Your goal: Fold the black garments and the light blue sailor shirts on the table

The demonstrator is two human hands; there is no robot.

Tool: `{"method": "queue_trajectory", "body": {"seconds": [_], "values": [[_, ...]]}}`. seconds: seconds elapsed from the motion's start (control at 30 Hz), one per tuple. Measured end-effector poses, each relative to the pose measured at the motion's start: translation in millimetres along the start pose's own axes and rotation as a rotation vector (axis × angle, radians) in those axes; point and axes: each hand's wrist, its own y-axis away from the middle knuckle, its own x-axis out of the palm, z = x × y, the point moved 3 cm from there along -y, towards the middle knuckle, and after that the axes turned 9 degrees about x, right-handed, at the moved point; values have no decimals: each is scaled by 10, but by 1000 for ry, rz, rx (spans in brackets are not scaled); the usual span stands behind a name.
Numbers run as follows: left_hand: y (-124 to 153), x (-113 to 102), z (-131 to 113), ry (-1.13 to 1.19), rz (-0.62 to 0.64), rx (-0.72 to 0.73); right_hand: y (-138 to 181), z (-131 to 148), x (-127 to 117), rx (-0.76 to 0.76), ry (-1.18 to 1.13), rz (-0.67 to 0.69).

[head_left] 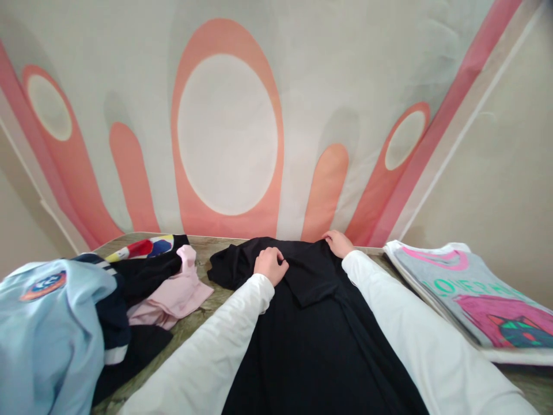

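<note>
A black collared shirt (315,340) lies spread out on the table in front of me, its collar toward the wall. My left hand (270,265) rests on the shirt's far left shoulder area with its fingers curled into the fabric. My right hand (338,242) lies on the far right shoulder, near the wall, fingers bent down onto the cloth. Both arms wear long white sleeves.
A heap of clothes lies at the left: a light blue garment with a badge (47,323), a pink one (175,294) and dark ones. At the right sits a flat stack topped by a grey printed T-shirt (470,294). A pink-and-white patterned cloth (228,132) hangs behind the table.
</note>
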Motion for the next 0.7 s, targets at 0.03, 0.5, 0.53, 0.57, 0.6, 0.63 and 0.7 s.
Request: {"method": "queue_trajectory", "body": {"seconds": [0.03, 0.5, 0.53, 0.57, 0.6, 0.63, 0.7], "values": [[-12, -5, -2, 59, -14, -19, 14, -2, -11, 17, 4, -31], [0, -176, -119, -81, 121, 16, 209, -123, -99, 20, -134, -194], [8, -197, -196, -93, 142, 63, 238, -172, -128, 22, -141, -204], [19, -205, -283, -86, 160, 137, 278, -217, -153, 29, -138, -206], [36, -200, -371, -64, 177, 232, 329, -250, -171, 33, -124, -199], [63, -178, -452, -37, 198, 334, 387, -267, -179, 24, -103, -180], [136, -94, -562, 6, 261, 506, 514, -243, -155, -47, -48, -92]]}}
